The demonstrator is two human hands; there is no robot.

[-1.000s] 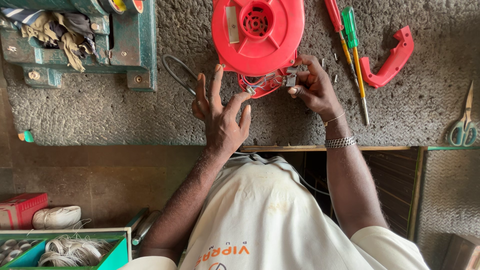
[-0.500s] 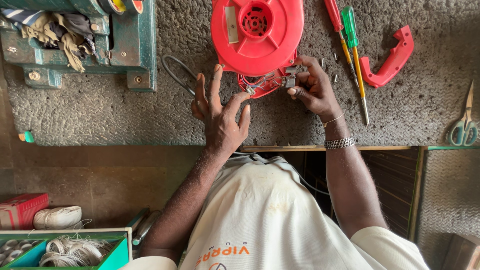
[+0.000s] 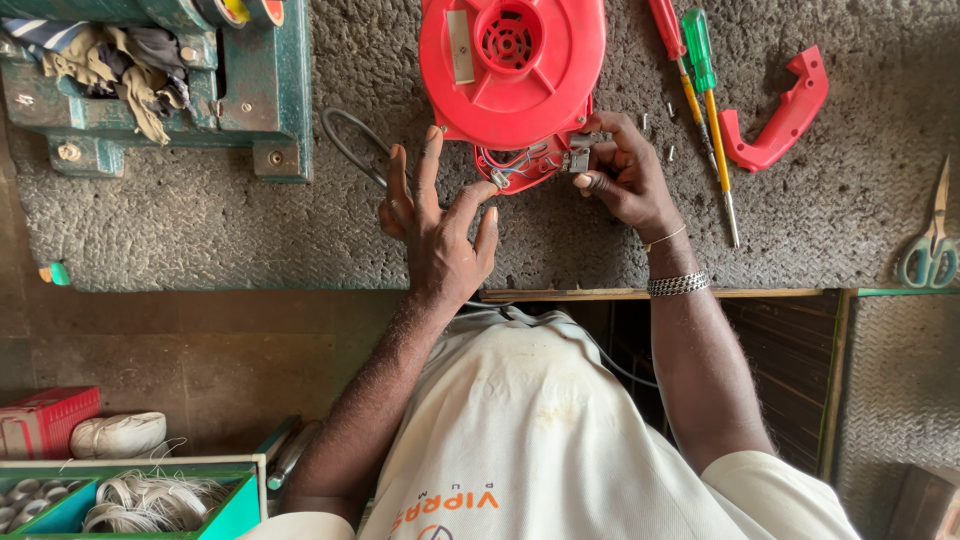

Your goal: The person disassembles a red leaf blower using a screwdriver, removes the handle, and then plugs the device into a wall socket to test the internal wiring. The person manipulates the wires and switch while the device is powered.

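While a red box (image 3: 45,420) sits bottom left by a green tray (image 3: 215,505), the red blower housing (image 3: 512,70) lies far centre on the grey tabletop (image 3: 200,230). Left hand (image 3: 440,235), fingers spread, touches its open wiring section (image 3: 520,168). Right hand (image 3: 625,175) pinches a small metal switch part (image 3: 577,158) at its right edge. Red handle (image 3: 780,115) and screwdrivers (image 3: 700,70) lie right.

Pretty even, soft daylight here, nothing blown out. The red blower housing (image 3: 512,70) gets a mild sheen on top, no real glare. Shadows are short and soft, falling just beside the screwdrivers (image 3: 700,90) and scissors (image 3: 930,240). The near left under the bench goes dimmer. Sharp in the middle, with slight wide-angle stretch at the edges.
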